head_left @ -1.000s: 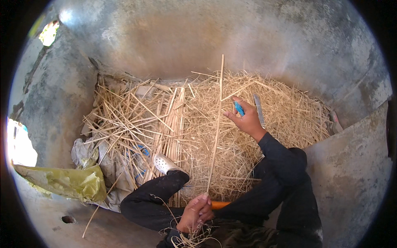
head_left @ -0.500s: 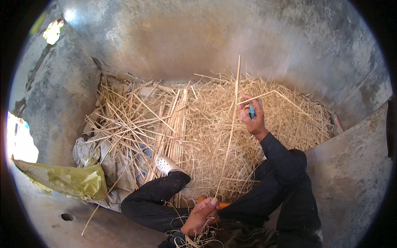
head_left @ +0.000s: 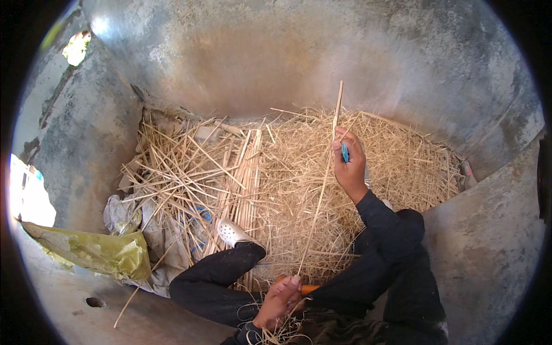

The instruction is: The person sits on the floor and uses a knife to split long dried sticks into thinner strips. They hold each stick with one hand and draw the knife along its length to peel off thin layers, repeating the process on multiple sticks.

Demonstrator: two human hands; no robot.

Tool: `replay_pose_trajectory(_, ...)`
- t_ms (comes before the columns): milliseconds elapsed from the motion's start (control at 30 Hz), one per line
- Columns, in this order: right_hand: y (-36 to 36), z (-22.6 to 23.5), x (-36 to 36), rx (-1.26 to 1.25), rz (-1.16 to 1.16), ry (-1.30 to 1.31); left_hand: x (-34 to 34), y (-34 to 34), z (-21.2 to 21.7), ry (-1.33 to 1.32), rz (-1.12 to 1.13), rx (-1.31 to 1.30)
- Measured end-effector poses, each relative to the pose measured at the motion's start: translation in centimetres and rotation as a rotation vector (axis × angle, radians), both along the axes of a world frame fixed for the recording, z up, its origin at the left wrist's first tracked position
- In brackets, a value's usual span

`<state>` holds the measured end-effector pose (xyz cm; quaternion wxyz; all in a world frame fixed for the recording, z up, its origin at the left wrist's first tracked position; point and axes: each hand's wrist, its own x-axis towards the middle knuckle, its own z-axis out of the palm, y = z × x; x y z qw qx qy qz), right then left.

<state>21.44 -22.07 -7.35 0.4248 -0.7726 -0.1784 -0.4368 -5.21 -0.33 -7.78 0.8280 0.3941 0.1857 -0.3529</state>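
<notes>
While both hands [head_left: 352, 167] grip a strip [head_left: 316, 210] over shavings [head_left: 397, 167], the left [head_left: 279, 305] half-hides apparently an orange rod [head_left: 310, 288].

The place looked like a rough, makeshift workshop corner, closed in by bare, stained grey walls [head_left: 259, 63]. Pale shavings [head_left: 402, 167] lay thickly below them, beside a jumble of thin sticks [head_left: 178, 178]. Someone [head_left: 213, 287] sat there, legs folded, a long strip [head_left: 321, 192] between left hand [head_left: 282, 302] and right hand [head_left: 352, 164]. Crumpled sacking [head_left: 119, 213] and a yellow plastic sheet [head_left: 98, 250] lay leftward, where bright light showed through a wall gap [head_left: 35, 198].
</notes>
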Motion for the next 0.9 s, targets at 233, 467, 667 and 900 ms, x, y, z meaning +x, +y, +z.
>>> replay_pose_trajectory(233, -1.2, 0.1, 0.9, 0.097, -0.035, 0.079, -0.4, -0.4, 0.1, 0.007, 0.042, 0.023)
replay_pose_trajectory(467, -5.7, 1.5, 3.7, 0.562, 0.164, 0.669, -1.7, -0.6, -0.4, -0.008, -0.054, 0.212)
replay_pose_trajectory(667, -6.2, 1.4, 5.8, 0.624, 0.264, 0.728, -1.8, -0.7, -1.2, -0.251, -0.014, 0.411)
replay_pose_trajectory(900, -3.3, 0.0, 1.7, 0.522, 0.408, 1.055, 1.1, 0.2, -1.7, -0.365, 0.094, 0.555)
